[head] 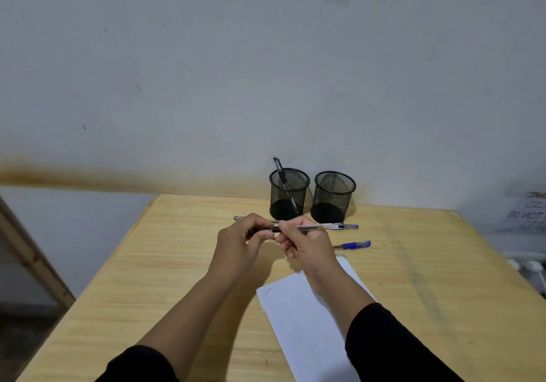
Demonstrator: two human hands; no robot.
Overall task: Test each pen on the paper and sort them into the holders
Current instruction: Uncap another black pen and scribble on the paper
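Holding one clear-barrelled pen (317,227) level above the table (165,263), both hands meet at its dark end: left hand (240,241) with a narrow grip pinching the black tip or cap, right hand (307,244) curled round the barrel, blue end pointing right.

Pens, counted: one held; one blue-capped pen (354,245) lying flat just right of the right hand; one black pen (283,180) leaning in the left holder (289,194); one silver-ended pen (240,218) partly hidden behind the hands.

Holders: two, black mesh, side by side; right holder (334,197) shows no pen.

Paper (301,316): one white sheet, small scribble at its near-left corner, under the right forearm.

Table: pale wood, set against a grey-white wall (266,71) stained brown along the bottom.
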